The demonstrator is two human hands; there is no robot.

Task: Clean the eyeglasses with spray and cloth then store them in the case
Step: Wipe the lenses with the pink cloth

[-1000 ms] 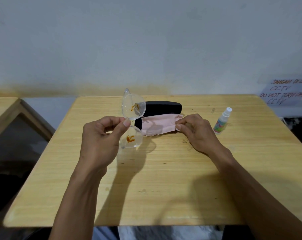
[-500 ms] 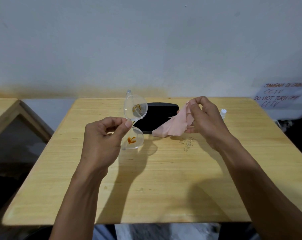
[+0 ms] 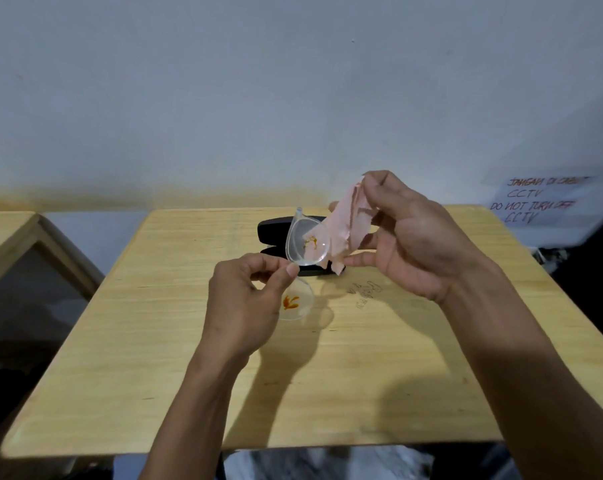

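Now our left hand (image 3: 244, 303) pinches the eyeglasses (image 3: 302, 265) upright — our right hand (image 3: 411, 237), raised beside them, grips the pink cloth (image 3: 348, 230).

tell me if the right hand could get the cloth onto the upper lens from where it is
Probably yes: the right hand holds the pink cloth raised just behind the upper lens of the eyeglasses pinched by the left hand; nothing sits between them.

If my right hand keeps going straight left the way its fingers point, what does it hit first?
Probably the upper lens of the glasses: the right hand holds the cloth right beside it, though depth is unclear.
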